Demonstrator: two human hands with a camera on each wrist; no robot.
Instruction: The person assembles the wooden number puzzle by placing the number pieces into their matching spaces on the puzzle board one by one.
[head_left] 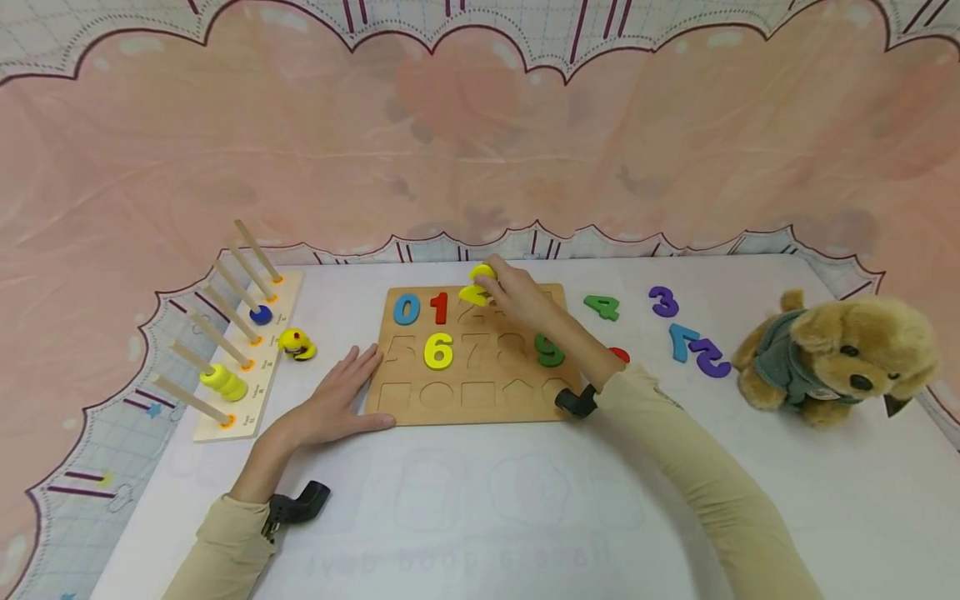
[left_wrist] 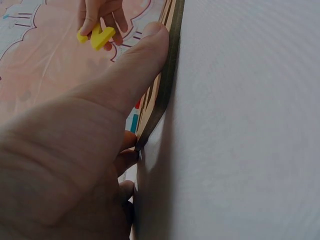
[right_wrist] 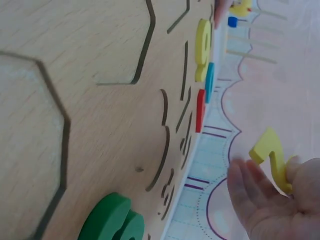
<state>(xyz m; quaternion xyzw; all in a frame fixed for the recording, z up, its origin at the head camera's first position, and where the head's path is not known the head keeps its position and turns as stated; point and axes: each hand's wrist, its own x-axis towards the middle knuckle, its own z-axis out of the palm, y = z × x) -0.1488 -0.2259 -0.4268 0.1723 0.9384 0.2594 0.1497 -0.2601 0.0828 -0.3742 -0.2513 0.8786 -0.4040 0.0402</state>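
Observation:
My right hand (head_left: 517,292) pinches a yellow number 2 piece (head_left: 474,293) between thumb and fingers, over the top row of a wooden number board (head_left: 420,415). In the right wrist view the piece (right_wrist: 274,157) is tilted and apart from the board. My left hand (head_left: 337,400) rests against the board's left edge, fingers straight and the thumb (left_wrist: 145,50) along the near corner. On the board sit a blue 0 (head_left: 407,309), a red 1 (head_left: 438,308), a yellow 6 (head_left: 438,351) and a green 9 (head_left: 549,351); other outlines are bare.
Right of the board lie a green 4 (head_left: 602,307), a purple 3 (head_left: 663,302), a blue 7 (head_left: 682,342), a purple 5 (head_left: 708,357) and a partly hidden red piece (head_left: 620,354). A plush dog (head_left: 832,358) sits farther right. Leftward are a peg stand (head_left: 262,367) and a yellow toy duck (head_left: 297,343).

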